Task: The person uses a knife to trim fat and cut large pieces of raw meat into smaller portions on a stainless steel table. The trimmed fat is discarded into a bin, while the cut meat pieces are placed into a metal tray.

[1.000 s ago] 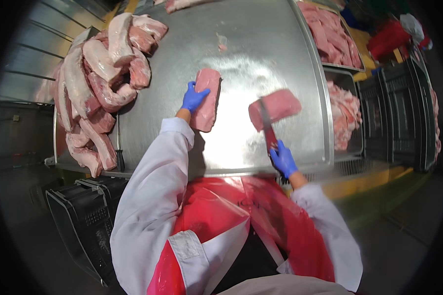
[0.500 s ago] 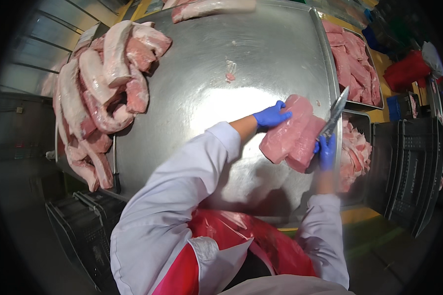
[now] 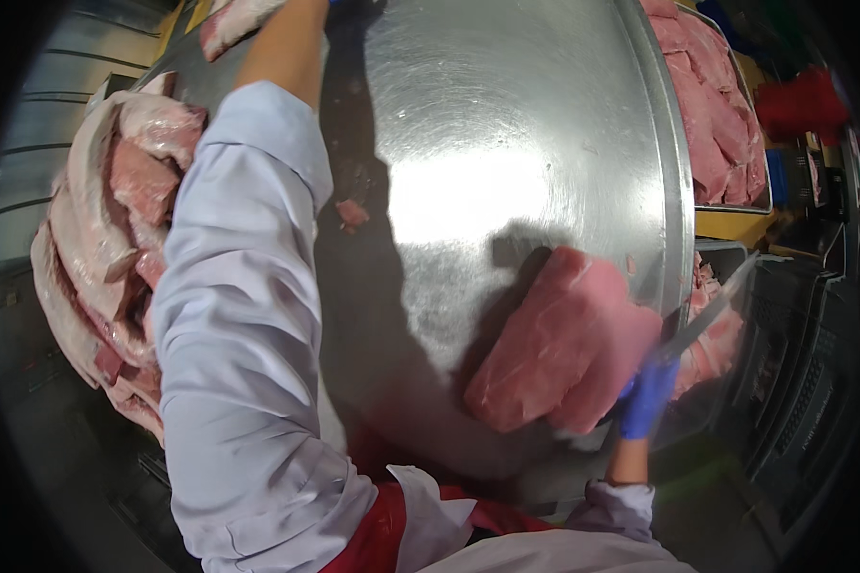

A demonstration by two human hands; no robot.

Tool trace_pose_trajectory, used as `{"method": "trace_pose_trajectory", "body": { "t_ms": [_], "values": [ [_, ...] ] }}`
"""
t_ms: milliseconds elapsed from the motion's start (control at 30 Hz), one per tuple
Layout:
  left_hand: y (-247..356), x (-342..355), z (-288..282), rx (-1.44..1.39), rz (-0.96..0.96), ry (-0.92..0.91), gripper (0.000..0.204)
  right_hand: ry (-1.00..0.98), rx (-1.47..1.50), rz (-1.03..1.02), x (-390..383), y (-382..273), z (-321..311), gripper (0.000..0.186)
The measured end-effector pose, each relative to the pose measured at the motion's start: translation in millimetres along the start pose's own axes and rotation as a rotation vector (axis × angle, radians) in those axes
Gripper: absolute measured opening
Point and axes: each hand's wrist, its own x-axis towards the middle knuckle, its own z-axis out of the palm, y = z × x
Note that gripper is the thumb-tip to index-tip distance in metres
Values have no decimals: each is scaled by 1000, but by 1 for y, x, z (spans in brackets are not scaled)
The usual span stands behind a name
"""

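Observation:
My left arm stretches to the far edge of the steel table [image 3: 468,124]. Only a sliver of its blue glove [image 3: 333,4] shows at the picture's top, so the fingers are hidden. Beside that wrist lies a long fat-covered cut of meat [image 3: 234,24], partly cropped. At the right, my right hand [image 3: 647,396], blue-gloved and a little blurred, is closed round the handle of a knife [image 3: 712,310]. The blade points up and away, over the table's right edge. Just left of this hand, two trimmed lean pieces of meat [image 3: 554,344] lie side by side on the steel.
A heap of fat-covered cuts [image 3: 91,220] is piled at the left. Beyond the right edge stand a tray of lean meat [image 3: 707,115] and a bin of pale trimmings [image 3: 712,353]. A small meat scrap [image 3: 352,212] lies mid-table. Dark crates [image 3: 793,382] stand at the right.
My left hand has left the lean pieces and reached far forward to the upper left. My right hand keeps the knife, its blade tilted further right. The view has shifted.

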Motion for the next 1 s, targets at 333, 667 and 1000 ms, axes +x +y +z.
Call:
{"method": "trace_pose_trajectory", "body": {
  "t_ms": [333, 667, 1000],
  "values": [
    [-34, -32, -6, 25, -135, 33, 88, -66, 148, -50, -7, -9, -7, 53],
    [-12, -444, -75, -546, 357, 24, 50, -92, 284, -18, 1, -19, 13, 37],
    [66, -573, -104, -387, -331, -164, 88, -234, 432, -251, 6, -52, 31, 10]
  ]
}}
